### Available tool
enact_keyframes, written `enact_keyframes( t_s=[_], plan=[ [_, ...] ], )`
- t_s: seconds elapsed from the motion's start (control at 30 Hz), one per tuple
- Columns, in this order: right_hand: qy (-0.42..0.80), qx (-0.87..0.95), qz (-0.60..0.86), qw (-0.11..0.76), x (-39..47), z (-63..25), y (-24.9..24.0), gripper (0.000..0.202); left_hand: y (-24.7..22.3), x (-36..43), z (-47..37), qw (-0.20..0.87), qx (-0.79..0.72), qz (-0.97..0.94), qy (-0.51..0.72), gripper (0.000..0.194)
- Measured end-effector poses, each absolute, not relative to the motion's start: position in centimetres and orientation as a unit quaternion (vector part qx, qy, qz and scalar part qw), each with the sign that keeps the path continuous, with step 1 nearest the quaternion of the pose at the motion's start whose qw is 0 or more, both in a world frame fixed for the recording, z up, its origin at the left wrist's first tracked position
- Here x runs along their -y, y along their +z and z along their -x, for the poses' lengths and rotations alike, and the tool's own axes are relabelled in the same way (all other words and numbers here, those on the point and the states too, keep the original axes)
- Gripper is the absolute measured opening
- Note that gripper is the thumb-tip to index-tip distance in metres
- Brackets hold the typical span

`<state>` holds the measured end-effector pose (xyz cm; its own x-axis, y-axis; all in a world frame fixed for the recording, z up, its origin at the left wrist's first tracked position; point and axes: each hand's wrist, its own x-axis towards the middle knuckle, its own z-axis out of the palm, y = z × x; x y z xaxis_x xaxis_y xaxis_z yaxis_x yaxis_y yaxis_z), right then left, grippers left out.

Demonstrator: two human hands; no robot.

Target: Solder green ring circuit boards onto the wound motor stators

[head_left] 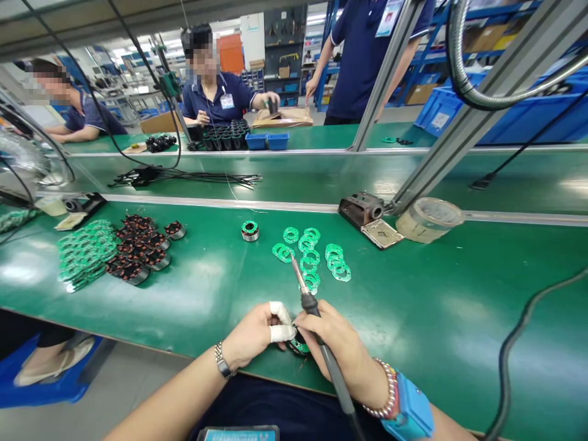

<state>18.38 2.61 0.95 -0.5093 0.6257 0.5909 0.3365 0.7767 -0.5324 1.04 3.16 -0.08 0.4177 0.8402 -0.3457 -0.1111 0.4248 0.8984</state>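
Note:
Near the front edge of the bench, my left hand [260,334], with white finger covers on thumb and forefinger, is closed on a motor stator [299,346] topped by a green ring board. My right hand [342,343] grips a soldering iron [331,373], its hot tip pointing up and away from me. The right fingertips also meet the stator, which the hands partly hide. Beyond the iron's tip lie several loose green ring-shaped circuit boards [309,261]. One finished-looking stator with a green board [250,231] stands upright farther back.
To the left are stacked green board panels [87,251] and a pile of bare stators [138,248]. A soldering iron stand [367,214] and plastic tub [429,219] sit at back right. A thick cable [505,361] curves along the right. Co-workers are across the bench.

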Motion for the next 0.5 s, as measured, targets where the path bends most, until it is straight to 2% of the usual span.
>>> enact_keyframes(
  t_s=[0.13,0.27,0.5],
  plan=[
    [0.099,0.886,0.265,0.368,-2.9,-18.2,1.2,0.017,-0.3,-3.1,-0.6,0.741,-0.420,-0.410,0.327,0.027],
    [0.054,0.889,0.263,0.370,-2.9,-17.9,1.2,0.019,-0.2,-3.1,-0.5,0.747,-0.421,-0.395,0.330,0.030],
    [0.093,0.851,0.309,0.415,-2.1,-17.1,0.1,0.018,0.0,-2.9,-0.7,0.748,-0.425,-0.375,0.346,0.030]
  ],
)
